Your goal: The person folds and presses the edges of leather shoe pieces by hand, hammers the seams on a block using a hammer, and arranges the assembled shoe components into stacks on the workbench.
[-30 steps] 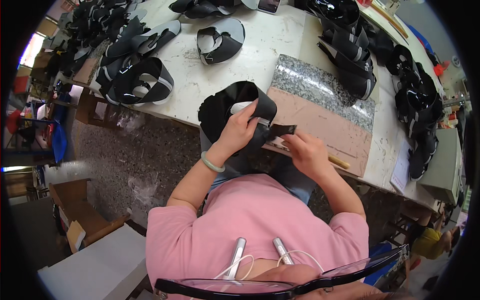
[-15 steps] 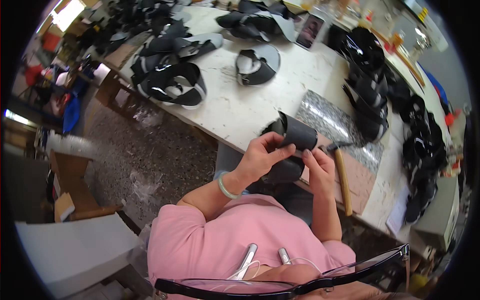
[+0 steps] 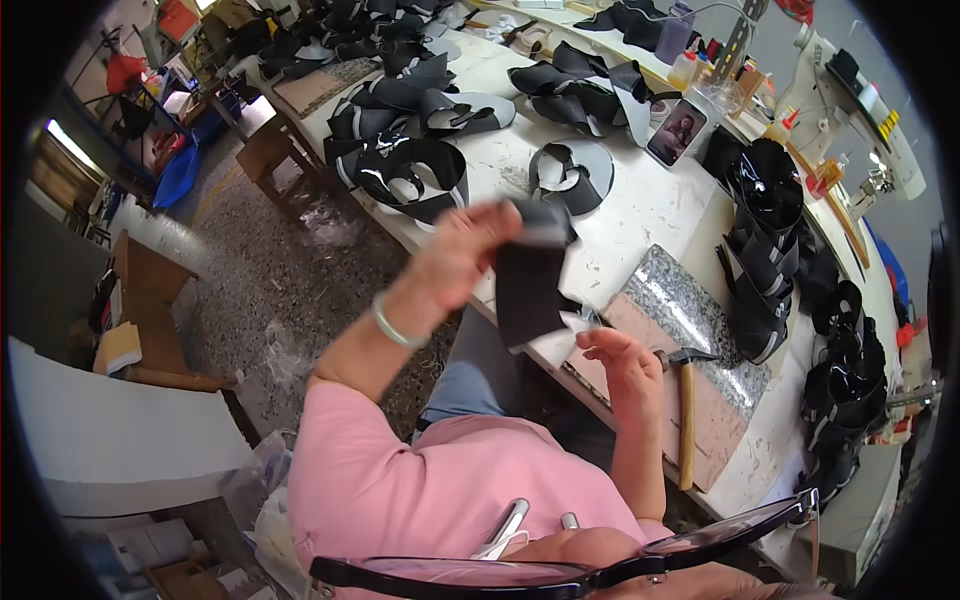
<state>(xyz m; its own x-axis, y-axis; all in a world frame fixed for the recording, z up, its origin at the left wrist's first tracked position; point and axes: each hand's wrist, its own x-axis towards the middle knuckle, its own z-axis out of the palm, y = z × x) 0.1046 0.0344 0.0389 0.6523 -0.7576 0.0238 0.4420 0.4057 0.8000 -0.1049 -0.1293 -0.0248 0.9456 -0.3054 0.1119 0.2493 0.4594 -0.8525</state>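
My left hand (image 3: 465,250) is closed on one end of a black shoe upper (image 3: 530,285), lifted over the table's front edge. The piece hangs down from my fingers, partly smeared by motion. Close to its lower right end, my right hand (image 3: 628,370) is raised with loosely bent fingers and nothing visible in it. Just right of that hand, a hammer (image 3: 686,410) with a wooden handle lies across a pinkish board (image 3: 640,345) and a speckled stone slab (image 3: 700,305).
Several black and grey uppers (image 3: 425,180) lie at the table's left, with a single curled one (image 3: 570,178) near the middle. A phone (image 3: 677,132) leans at the back. More black pieces (image 3: 760,250) are piled along the right. A wooden stool (image 3: 275,165) stands on the floor at left.
My left hand has swung left and up with the upper, which has come away from my right hand. The right hand has let go and its fingers have loosened. The view has shifted.
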